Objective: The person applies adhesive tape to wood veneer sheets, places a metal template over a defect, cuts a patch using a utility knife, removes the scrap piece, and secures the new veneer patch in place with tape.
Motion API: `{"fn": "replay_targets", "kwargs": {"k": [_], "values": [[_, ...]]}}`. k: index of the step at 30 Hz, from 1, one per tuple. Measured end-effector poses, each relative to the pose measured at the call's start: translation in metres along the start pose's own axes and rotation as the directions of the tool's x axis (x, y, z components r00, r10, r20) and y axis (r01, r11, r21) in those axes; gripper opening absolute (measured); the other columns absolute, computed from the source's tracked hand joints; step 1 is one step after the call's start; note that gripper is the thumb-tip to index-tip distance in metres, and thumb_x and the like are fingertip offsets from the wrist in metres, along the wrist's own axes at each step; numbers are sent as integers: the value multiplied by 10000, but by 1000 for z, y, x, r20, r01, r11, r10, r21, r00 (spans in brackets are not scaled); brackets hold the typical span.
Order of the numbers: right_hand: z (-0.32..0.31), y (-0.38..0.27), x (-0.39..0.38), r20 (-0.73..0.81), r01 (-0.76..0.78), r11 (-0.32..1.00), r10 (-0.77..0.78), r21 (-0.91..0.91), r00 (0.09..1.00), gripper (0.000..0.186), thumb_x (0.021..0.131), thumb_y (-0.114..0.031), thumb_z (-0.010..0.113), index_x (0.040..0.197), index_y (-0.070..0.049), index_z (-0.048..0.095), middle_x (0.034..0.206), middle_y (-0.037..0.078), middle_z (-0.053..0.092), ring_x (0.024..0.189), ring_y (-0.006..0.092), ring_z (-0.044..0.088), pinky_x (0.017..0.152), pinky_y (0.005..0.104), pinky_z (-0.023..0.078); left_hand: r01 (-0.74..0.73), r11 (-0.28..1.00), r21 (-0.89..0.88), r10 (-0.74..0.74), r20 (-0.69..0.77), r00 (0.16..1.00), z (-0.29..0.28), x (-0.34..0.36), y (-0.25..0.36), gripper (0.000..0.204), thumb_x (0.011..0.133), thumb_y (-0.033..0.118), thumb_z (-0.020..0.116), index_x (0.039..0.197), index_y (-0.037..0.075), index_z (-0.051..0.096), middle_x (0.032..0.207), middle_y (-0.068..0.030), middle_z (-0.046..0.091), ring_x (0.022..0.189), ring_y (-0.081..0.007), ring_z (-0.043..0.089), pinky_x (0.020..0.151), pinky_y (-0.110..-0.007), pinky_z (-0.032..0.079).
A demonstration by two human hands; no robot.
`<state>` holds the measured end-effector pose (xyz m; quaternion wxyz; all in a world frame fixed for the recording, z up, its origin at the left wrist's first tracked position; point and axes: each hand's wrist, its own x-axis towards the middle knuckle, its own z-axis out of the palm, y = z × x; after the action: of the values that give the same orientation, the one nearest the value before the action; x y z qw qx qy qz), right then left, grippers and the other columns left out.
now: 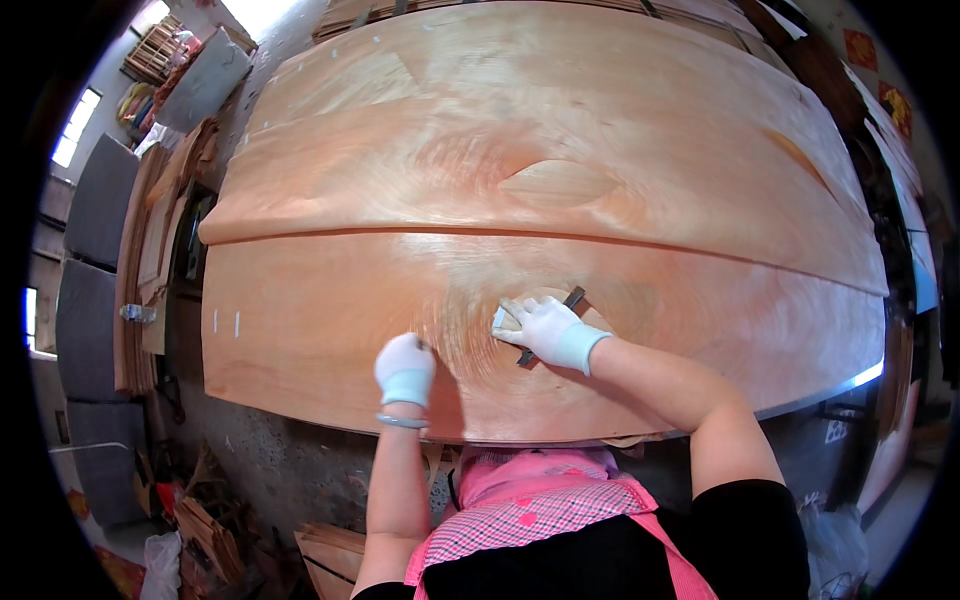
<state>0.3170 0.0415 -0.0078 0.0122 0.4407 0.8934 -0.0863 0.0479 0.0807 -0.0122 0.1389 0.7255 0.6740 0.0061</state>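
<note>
A wide sheet of thin wood veneer [290, 320] lies in front of me, its grain swirling round an oval patch [592, 316]. My right hand [545, 328], in a white glove, is over a dark bar-shaped tool [574, 298] that sticks out on both sides of the palm. Its fingers point left, with a small pale strip [498, 318] at their tips. My left hand [403, 365], also gloved, is closed in a fist above the veneer, left of the oval. Something small and dark shows by its fingers; I cannot make out what.
A second veneer sheet [400, 180] lies beyond, its near edge overlapping the first. Both have small pale marks at the left. Stacked boards [140, 270] and grey panels [95, 330] stand at the left. Wood offcuts [210, 535] lie at the lower left. More boards line the right.
</note>
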Motion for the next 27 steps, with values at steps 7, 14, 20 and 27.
{"fn": "replay_targets", "kwargs": {"k": [7, 14, 20, 27], "values": [[-26, 50, -28, -24, -246, 823, 300, 511, 954, 585, 823, -73, 616, 1389, -211, 562, 1433, 218, 502, 1148, 376, 612, 969, 401, 505, 468, 293, -834, 64, 505, 861, 10, -37, 87, 196, 964, 176, 649, 1000, -12, 690, 687, -45, 634, 525, -109, 574, 466, -255, 454], [-25, 74, -137, -8, -526, 712, 598, 466, 801, 489, 800, -89, 538, 1272, -149, 650, 1043, 162, 703, 952, 346, 666, 830, 439, 532, 631, 198, -750, 276, 661, 698, 64, -73, 169, 265, 974, 184, 644, 1110, -43, 657, 711, -48, 639, 529, -115, 571, 451, -242, 449], [-8, 58, -184, -34, -489, 662, 613, 568, 789, 542, 768, -31, 559, 1291, -149, 638, 1223, 134, 664, 1034, 317, 655, 869, 411, 533, 660, 207, -722, 304, 689, 659, 81, -77, 215, 317, 985, 188, 615, 1174, -66, 627, 867, -97, 660, 612, -164, 648, 468, -272, 494], [-9, 47, -183, 177, -373, 853, 330, 366, 927, 729, 790, -136, 657, 1478, -187, 423, 1554, 48, 400, 950, 304, 696, 758, 411, 565, 708, 168, -686, 246, 725, 643, 110, -70, 216, 265, 985, 211, 608, 1074, -38, 631, 831, -106, 661, 586, -189, 648, 437, -301, 493]]}}
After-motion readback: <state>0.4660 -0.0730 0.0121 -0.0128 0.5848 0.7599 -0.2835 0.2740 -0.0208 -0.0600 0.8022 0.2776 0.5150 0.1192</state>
